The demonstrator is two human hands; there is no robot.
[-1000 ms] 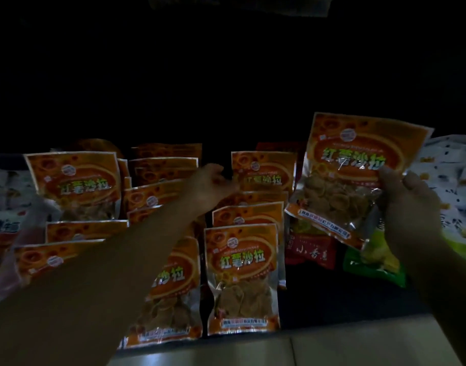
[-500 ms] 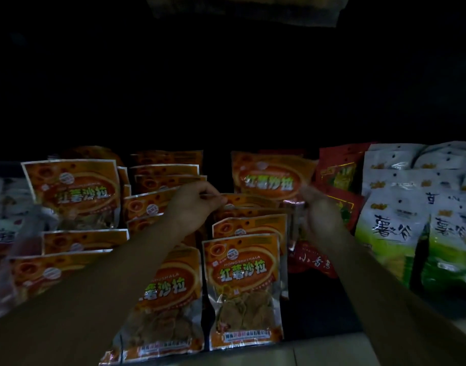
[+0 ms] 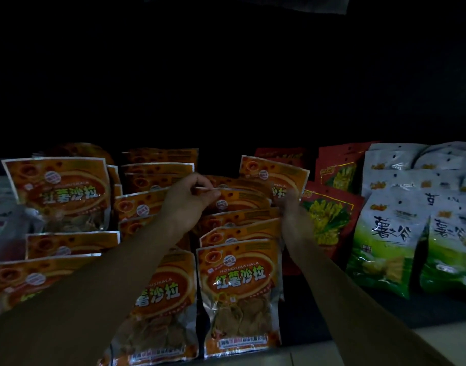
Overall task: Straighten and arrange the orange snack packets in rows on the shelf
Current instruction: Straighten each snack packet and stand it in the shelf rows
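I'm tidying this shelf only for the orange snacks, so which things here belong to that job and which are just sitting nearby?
Part of the job:
- orange packets, in overlapping rows
- tilted orange packet at the back of one row
- left hand pinching a packet's top edge
- right hand at that row's right side

Just nearby:
- red packets
- white-and-green bags

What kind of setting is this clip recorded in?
Probably a shop's snack shelf, dimly lit: rows of identical orange foil snack packets overlap front to back, beside red packets and white-and-green bags. Both hands are tidying the orange row.
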